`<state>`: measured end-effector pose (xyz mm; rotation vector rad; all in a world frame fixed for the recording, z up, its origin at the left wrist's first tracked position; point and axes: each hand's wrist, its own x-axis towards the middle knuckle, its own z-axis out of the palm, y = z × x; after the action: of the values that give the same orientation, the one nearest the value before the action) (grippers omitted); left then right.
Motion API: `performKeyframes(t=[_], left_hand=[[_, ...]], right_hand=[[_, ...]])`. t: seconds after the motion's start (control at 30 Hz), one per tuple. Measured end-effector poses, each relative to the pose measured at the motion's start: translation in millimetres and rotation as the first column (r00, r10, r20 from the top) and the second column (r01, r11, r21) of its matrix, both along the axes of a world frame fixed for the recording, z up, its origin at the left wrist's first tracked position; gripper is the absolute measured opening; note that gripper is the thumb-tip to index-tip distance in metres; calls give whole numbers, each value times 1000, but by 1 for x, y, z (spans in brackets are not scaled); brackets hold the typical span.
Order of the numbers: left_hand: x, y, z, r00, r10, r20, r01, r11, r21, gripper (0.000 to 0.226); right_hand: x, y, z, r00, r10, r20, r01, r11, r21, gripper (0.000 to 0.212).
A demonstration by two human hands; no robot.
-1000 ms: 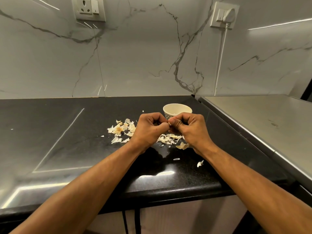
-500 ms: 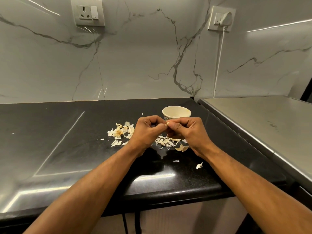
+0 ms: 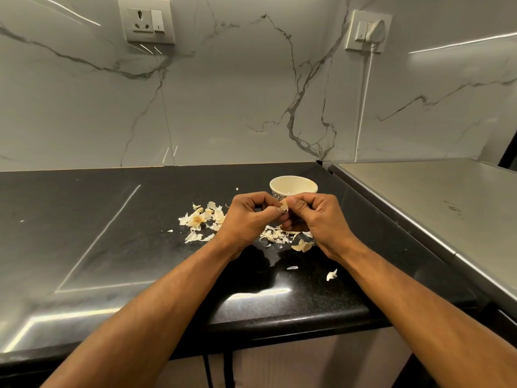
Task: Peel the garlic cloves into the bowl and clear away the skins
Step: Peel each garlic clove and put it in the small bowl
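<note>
Your left hand (image 3: 246,219) and right hand (image 3: 319,217) both pinch one small pale garlic clove (image 3: 284,206) just before the cream bowl (image 3: 293,186). It looks light and slippery; grip its ends, tearing the brittle papery skin.

Black counter (image 3: 84,247): left hand (image 3: 246,219) and right hand (image 3: 319,217) pinch one garlic clove (image 3: 284,206) at centre; bowl (image 3: 293,186) at 12 o'clock; skins (image 3: 201,219) at 9 o'clock.

No text, label, brand or number can be read on anything here.
</note>
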<state>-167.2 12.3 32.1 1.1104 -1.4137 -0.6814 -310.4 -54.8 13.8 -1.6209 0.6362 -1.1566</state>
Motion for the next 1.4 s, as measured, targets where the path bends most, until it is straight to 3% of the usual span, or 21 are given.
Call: performKeyframes(t=[0.17, 0.33, 0.47, 0.6, 0.7, 0.87, 0.97, 1.23, 1.4], left_hand=[[3, -2, -1, 998, 37, 45, -38, 999, 19, 10], [12, -12, -11, 933, 115, 340, -130, 991, 21, 18], [21, -18, -14, 870, 195, 452, -233, 972, 29, 29], [29, -20, -14, 809, 188, 556, -282, 955, 88, 20], [33, -22, -16, 829, 166, 534, -237, 969, 66, 5], [28, -20, -15, 920, 131, 370, -114, 991, -67, 2], [26, -20, -15, 924, 113, 365, -84, 992, -95, 6], [26, -21, -17, 955, 89, 282, -90, 996, -10, 12], [24, -21, -18, 958, 65, 281, -71, 997, 11, 10]], right_hand=[[-3, -4, 2, 998, -63, 31, 62, 997, 49, 19], [-5, -4, 3, 998, -33, 52, 27, 993, 113, 16], [-5, -2, 4, 997, 22, 67, -33, 986, 161, 21], [-6, -4, 5, 999, 5, 49, -13, 986, 168, 19], [-6, -4, 5, 999, -26, 24, 21, 986, 166, 8], [-4, -2, 5, 999, -23, -29, 27, 987, 161, 3], [-4, -2, 4, 999, -15, -44, 21, 989, 150, 4], [-7, -1, 5, 995, 87, -38, -81, 986, 145, 17], [-4, 1, 5, 997, 48, -54, -42, 994, 105, 10]])
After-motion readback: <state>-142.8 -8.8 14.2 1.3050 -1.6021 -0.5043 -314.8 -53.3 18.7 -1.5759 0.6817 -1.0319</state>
